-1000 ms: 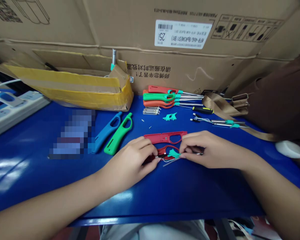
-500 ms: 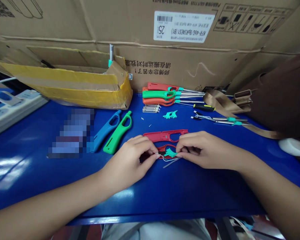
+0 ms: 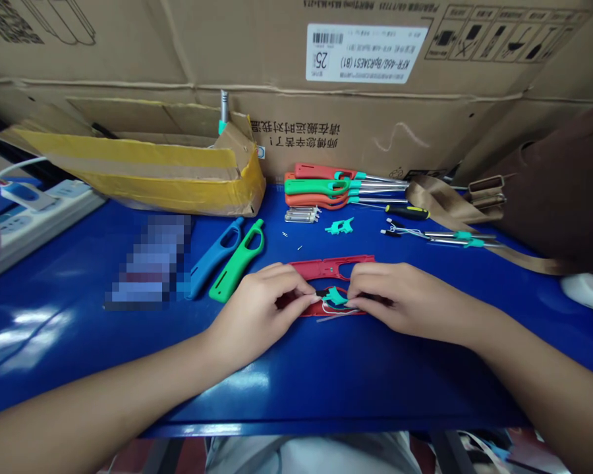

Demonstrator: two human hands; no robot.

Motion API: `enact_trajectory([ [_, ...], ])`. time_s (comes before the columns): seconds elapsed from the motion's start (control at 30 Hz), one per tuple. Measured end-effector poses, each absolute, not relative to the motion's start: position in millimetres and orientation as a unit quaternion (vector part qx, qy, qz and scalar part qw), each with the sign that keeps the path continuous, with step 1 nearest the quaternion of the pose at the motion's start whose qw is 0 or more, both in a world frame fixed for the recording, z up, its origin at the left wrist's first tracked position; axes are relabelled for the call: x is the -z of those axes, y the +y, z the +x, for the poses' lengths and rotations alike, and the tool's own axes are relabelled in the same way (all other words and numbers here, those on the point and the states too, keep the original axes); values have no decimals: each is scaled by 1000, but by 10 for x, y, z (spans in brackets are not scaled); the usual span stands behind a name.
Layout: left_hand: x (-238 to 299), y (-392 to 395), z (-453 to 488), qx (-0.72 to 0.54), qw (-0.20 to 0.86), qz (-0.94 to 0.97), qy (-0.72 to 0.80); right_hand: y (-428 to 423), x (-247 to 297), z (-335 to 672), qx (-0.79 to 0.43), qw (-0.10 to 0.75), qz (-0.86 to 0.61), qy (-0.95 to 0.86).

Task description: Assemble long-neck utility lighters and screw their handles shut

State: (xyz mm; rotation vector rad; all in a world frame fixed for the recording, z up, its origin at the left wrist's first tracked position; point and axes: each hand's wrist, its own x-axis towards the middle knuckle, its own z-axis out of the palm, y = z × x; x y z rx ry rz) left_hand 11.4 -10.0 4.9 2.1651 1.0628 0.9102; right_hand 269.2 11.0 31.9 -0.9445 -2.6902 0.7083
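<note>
My left hand (image 3: 261, 306) is closed in a pinch on the end of a small black igniter (image 3: 321, 293) with thin white wires. Opposite it, my right hand (image 3: 405, 296) pinches the edge of a teal plastic trigger piece (image 3: 335, 297). Both parts are held close together over a red lighter handle half (image 3: 310, 309), which my fingers partly cover. Behind it lies another red handle half (image 3: 313, 268), inner side up. A thin clear tube (image 3: 332, 318) runs along the near side. Whether the igniter and trigger piece are joined, I cannot tell.
Blue (image 3: 217, 253) and green (image 3: 240, 260) lighter handles lie left, beside a blurred phone (image 3: 151, 260). Behind are stacked lighters (image 3: 321, 187), a loose teal piece (image 3: 340, 226), clear fuel tanks (image 3: 301, 214) and a screwdriver (image 3: 408, 212). Metal lighter tubes (image 3: 459, 238) lie right. A taped carton (image 3: 178, 184) stands back left.
The view has shifted slightly. My hands have moved a little away from me with the igniter and trigger piece, and more of the nearer red handle half shows.
</note>
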Motion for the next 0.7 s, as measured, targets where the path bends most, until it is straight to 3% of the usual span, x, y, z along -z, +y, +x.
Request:
enact_trajectory([
  [0.37,-4,-59,69,-363,232,830,356,94,-289,2664,-225,93,-319,-916],
  [0.7,-66,-123,83,-306,216,850,370,50,-311,2662,-193,67,-347,-915],
])
